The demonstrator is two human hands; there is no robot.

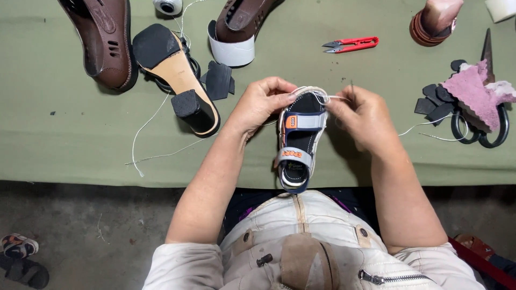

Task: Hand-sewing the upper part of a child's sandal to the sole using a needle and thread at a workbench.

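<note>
Small sandal held toe-away over the table's near edge, both hands at its front.

The child's sandal (299,140) (navy sole, grey straps with orange patches) lies with its long axis running almost straight away from the person, toe end up toward the middle of the green table (64,134) and heel hanging just over the near edge above the lap. The left hand (260,104) is closed on the toe's left rim, fingers curled round it. The right hand (360,115) pinches together at the toe's right side, on a white thread (424,128) that trails off right toward the black scissors (478,129); a thin needle (352,88) sticks up above its knuckles. Red thread snips (352,44) lie beyond, well apart.
</note>
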